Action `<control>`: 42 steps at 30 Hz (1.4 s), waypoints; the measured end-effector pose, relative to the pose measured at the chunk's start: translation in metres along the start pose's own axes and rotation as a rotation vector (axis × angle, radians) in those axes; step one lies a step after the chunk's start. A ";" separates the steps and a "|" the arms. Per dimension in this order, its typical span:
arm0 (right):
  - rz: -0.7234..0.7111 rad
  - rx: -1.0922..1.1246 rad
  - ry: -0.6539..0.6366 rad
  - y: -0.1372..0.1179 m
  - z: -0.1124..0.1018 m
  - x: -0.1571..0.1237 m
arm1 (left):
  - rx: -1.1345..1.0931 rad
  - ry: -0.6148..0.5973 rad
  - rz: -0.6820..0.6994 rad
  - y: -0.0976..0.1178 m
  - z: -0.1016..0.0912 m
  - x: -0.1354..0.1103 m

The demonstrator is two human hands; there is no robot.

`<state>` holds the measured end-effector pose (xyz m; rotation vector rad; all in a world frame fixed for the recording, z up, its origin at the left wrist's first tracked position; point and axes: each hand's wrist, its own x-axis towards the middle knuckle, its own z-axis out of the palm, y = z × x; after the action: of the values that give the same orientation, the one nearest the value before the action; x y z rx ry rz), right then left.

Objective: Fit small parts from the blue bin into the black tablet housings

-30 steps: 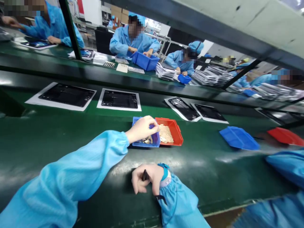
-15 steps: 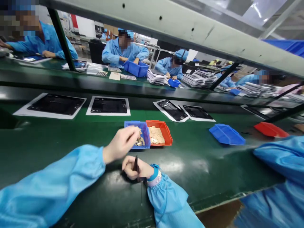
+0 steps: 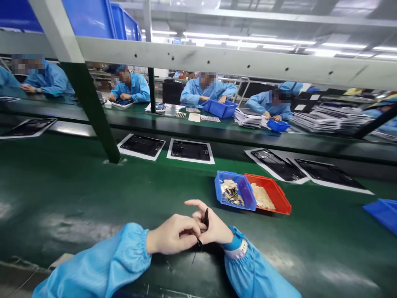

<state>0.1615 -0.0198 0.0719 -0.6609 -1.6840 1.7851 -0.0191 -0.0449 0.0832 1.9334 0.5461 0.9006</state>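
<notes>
Both my hands meet low in the middle, over the green bench. Out of the fist of my right hand [image 3: 215,227] pokes a slim black tool [image 3: 206,217], its exact kind unclear; the index finger stretches away to the left. A wristband and a light strap circle that wrist. My left hand [image 3: 176,234] is closed in a pinch, its fingertips touching the right hand's near a small dark piece [image 3: 199,243]. Beyond them, a blue bin [image 3: 219,194] holds small beige and black pieces. Against it stands a red bin [image 3: 281,198] with beige flat pieces.
Along the bench's [image 3: 149,186] far side lie dark panels [image 3: 190,150] on white sheets. A green post [image 3: 93,111] rises at left, and a pale beam [image 3: 186,54] crosses above. Another blue bin [image 3: 384,213] sits at right. Co-workers in blue sit opposite.
My left hand has come away from the blue bin down to my right hand, and the fingertips now meet. The view has swung left, shifting the bins rightward.
</notes>
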 end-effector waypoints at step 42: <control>-0.077 -0.080 0.704 0.044 0.038 0.007 | 0.023 0.138 -0.152 -0.064 -0.044 -0.020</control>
<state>0.1259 -0.0426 0.0315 -1.0882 -1.2688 1.2208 -0.0668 -0.0028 0.0349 1.8319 0.7772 0.9380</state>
